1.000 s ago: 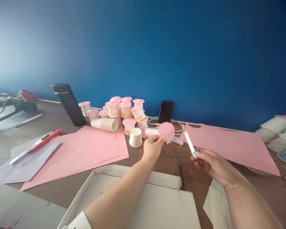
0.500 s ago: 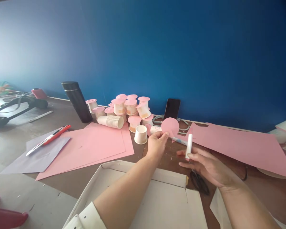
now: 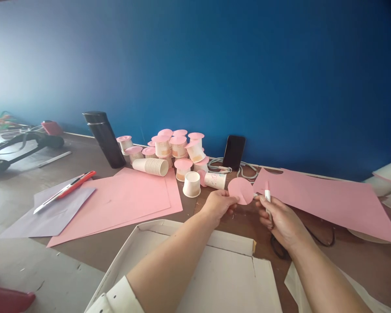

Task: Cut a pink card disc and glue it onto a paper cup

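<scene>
My left hand (image 3: 219, 205) pinches a pink paper circle (image 3: 240, 190) at its lower left edge, above the brown table. Close to its right side, my right hand (image 3: 276, 219) has its fingers closed around a white pen-like stick (image 3: 267, 196) with a pink end pointing up. A small pale tip shows between the circle and the right fingers; what it belongs to is hidden. Just behind the circle a printed paper cup (image 3: 215, 180) lies on its side. A plain white paper cup (image 3: 192, 184) stands upside down left of it.
Pink-topped paper cups (image 3: 179, 145) pile against the blue wall. Nearby are nested cups (image 3: 150, 166), a phone (image 3: 234, 151), a black flask (image 3: 104, 141) and pink sheets (image 3: 127, 195). A utility knife (image 3: 65, 190) lies left, blade extended. A shallow white box (image 3: 224, 278) sits below my arms.
The pink circle has moved down and right with my left hand. My right fingers, looser before, have closed around the white stick and come nearer the circle.
</scene>
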Available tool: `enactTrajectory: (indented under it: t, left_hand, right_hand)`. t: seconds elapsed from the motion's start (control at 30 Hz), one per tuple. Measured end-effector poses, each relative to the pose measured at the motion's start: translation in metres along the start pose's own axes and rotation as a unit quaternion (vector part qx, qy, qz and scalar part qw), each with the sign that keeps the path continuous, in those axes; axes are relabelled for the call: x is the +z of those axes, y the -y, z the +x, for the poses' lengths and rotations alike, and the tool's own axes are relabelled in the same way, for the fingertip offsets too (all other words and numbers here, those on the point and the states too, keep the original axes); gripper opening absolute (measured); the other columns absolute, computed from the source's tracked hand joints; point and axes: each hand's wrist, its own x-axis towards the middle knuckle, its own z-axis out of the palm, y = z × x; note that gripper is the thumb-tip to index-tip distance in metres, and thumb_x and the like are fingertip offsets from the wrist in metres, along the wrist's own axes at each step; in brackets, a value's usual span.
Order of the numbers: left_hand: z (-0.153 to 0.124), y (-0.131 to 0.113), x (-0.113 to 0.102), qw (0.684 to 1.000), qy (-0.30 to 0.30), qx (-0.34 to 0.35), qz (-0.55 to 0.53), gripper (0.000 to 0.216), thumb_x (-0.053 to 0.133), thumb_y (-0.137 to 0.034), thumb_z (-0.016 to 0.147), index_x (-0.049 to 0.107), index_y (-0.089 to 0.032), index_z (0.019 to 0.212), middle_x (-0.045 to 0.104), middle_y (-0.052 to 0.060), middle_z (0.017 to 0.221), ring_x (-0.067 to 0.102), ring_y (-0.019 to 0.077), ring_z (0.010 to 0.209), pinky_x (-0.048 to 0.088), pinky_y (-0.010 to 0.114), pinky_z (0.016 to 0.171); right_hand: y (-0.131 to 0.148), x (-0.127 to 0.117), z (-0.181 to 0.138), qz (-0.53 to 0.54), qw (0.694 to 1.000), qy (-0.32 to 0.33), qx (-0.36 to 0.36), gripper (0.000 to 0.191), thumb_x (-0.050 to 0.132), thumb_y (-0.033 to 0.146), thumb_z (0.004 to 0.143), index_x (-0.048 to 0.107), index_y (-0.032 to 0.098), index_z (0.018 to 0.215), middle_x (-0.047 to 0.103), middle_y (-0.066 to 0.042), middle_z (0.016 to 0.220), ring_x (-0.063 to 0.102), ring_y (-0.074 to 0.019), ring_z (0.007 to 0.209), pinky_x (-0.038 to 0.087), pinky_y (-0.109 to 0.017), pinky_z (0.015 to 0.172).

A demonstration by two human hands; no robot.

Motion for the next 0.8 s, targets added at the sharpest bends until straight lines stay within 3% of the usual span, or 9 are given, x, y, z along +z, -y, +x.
enactTrajectory:
  t: [0.07, 0.2, 0.4, 0.57, 0.7, 0.8]
  left_hand:
    - [0.000, 0.000, 0.001, 1.000, 0.002, -0.020, 0.015, 0.008, 0.071, -0.014, 0.077, 0.065, -0.012, 0.081, 0.061, 0.001, 0.067, 0.052, 0.0079, 0.057, 0.042, 0.021, 0.053]
    - [-0.003, -0.001, 0.002, 0.997, 0.014, -0.030, 0.068, 0.012, 0.073, -0.013, 0.073, 0.066, -0.012, 0.083, 0.065, 0.004, 0.074, 0.059, 0.0111, 0.066, 0.047, 0.023, 0.060]
    - [-0.010, -0.003, 0.000, 0.975, 0.026, -0.027, 0.221, 0.012, 0.070, -0.017, 0.070, 0.063, -0.016, 0.080, 0.065, 0.004, 0.069, 0.063, 0.0179, 0.069, 0.049, 0.029, 0.064]
    - [-0.016, -0.004, -0.003, 0.903, -0.057, 0.075, 0.418, 0.021, 0.074, -0.022, 0.065, 0.060, -0.019, 0.080, 0.072, 0.011, 0.086, 0.068, 0.0284, 0.085, 0.047, 0.032, 0.072]
    - [-0.025, -0.005, 0.000, 0.856, -0.069, 0.086, 0.506, 0.043, 0.074, -0.029, 0.072, 0.061, -0.015, 0.111, 0.069, 0.019, 0.110, 0.065, 0.0343, 0.103, 0.047, 0.037, 0.084]
    - [-0.031, -0.007, 0.003, 0.796, -0.107, 0.188, 0.565, 0.044, 0.068, -0.025, 0.080, 0.061, -0.015, 0.122, 0.061, 0.019, 0.126, 0.058, 0.0333, 0.116, 0.046, 0.039, 0.094]
  right_hand:
    - [-0.002, 0.003, -0.001, 0.001, 1.000, 0.004, -0.008, 0.039, 0.083, 0.049, 0.068, 0.065, 0.019, 0.085, 0.054, 0.002, 0.073, 0.035, -0.0045, 0.049, 0.020, -0.018, 0.035]
    - [-0.007, 0.002, 0.000, -0.052, 0.998, 0.013, -0.010, 0.042, 0.086, 0.047, 0.064, 0.062, 0.019, 0.085, 0.038, 0.008, 0.056, 0.030, -0.0054, 0.047, 0.019, -0.019, 0.039]
    - [-0.018, 0.000, 0.004, -0.152, 0.987, 0.043, 0.024, 0.032, 0.077, 0.044, 0.070, 0.064, 0.018, 0.085, 0.037, 0.009, 0.054, 0.027, -0.0057, 0.046, 0.020, -0.021, 0.043]
    - [-0.018, -0.003, 0.006, -0.188, 0.980, 0.049, 0.052, 0.025, 0.073, 0.040, 0.068, 0.057, 0.020, 0.066, 0.039, 0.006, 0.052, 0.031, -0.0070, 0.045, 0.020, -0.021, 0.042]
    - [-0.015, -0.007, 0.007, -0.237, 0.968, 0.046, 0.072, 0.024, 0.071, 0.038, 0.069, 0.056, 0.020, 0.061, 0.040, 0.005, 0.049, 0.032, -0.0074, 0.043, 0.021, -0.022, 0.041]
    - [-0.016, -0.009, 0.007, -0.268, 0.959, 0.048, 0.073, 0.023, 0.069, 0.036, 0.070, 0.055, 0.020, 0.060, 0.040, 0.006, 0.046, 0.032, -0.0074, 0.042, 0.021, -0.022, 0.041]
